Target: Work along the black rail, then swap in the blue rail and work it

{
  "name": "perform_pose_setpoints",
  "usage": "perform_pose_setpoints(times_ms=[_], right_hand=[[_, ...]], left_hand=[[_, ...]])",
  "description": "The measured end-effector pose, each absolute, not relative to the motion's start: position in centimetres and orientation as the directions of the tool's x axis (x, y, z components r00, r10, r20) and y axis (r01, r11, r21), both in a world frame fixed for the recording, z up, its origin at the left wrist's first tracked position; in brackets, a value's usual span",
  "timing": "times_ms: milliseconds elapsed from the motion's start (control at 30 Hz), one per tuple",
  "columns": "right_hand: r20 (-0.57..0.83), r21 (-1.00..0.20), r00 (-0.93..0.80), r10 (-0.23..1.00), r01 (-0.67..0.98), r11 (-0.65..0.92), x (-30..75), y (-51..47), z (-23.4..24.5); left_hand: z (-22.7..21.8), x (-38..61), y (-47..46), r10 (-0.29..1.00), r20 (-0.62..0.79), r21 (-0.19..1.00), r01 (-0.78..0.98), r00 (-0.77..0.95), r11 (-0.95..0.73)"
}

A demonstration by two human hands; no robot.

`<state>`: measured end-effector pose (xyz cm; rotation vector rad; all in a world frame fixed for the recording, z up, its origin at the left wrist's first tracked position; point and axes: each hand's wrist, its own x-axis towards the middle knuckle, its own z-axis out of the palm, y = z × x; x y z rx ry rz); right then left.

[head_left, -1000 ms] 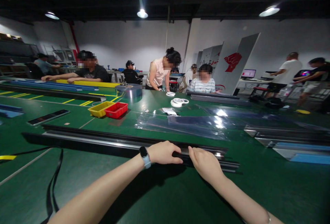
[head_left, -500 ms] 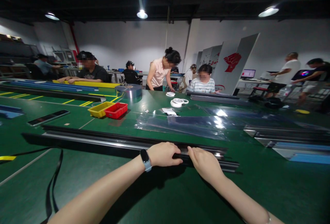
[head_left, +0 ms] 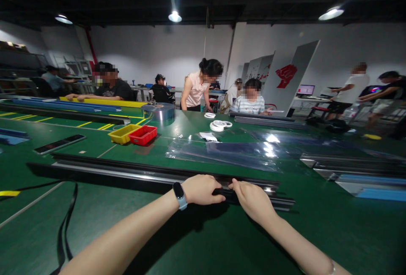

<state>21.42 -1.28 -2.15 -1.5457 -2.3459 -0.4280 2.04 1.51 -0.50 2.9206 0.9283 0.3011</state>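
A long black profile rail point(head_left: 127, 172) lies across the green table point(head_left: 203, 241) in front of me. My left hand point(head_left: 202, 189), with a watch on its wrist, rests closed over the rail's near edge. Just to its right, my right hand point(head_left: 252, 199) is curled on the same rail with its thumb toward the left hand. The fingertips of both hands are hidden behind the rail. The rail's right end point(head_left: 283, 202) sticks out past my right hand.
Clear plastic sheets point(head_left: 228, 152) lie behind the rail. Yellow and red trays point(head_left: 133, 134), tape rolls point(head_left: 218, 125), a film roll point(head_left: 160, 111), more rails point(head_left: 355, 165) at right, a black strap point(head_left: 65, 228) at left. Several people work at the far side.
My right hand has edged slightly left along the rail toward the left hand. The standing person at the far side has straightened a little.
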Motion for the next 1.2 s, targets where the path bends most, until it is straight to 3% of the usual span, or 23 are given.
perform_pose_setpoints(times_ms=[433,700,933,1100,1200], right_hand=[[0.352,0.215,-0.528,0.773,0.849,0.482,21.87,-1.16,-2.42],[0.392,0.080,-0.391,0.833,0.916,0.393,21.59,-1.27,-1.97],[0.364,0.143,-0.490,0.792,0.870,0.473,21.91,-1.07,-2.35],[0.385,0.033,-0.412,0.826,0.901,0.434,21.81,-1.12,-2.25],[0.384,0.007,-0.399,0.833,0.903,0.430,21.66,-1.25,-2.13]], left_hand=[[-0.10,2.09,1.28,0.569,0.203,0.128,0.555,0.797,-0.822],[-0.23,2.10,1.31,0.583,0.191,0.123,0.570,0.790,-0.812],[-0.01,1.95,1.39,0.596,0.177,0.161,0.574,0.783,-0.803],[0.17,1.91,1.30,0.629,0.141,0.148,0.612,0.765,-0.777],[0.36,1.87,1.31,0.642,0.129,0.197,0.615,0.756,-0.764]])
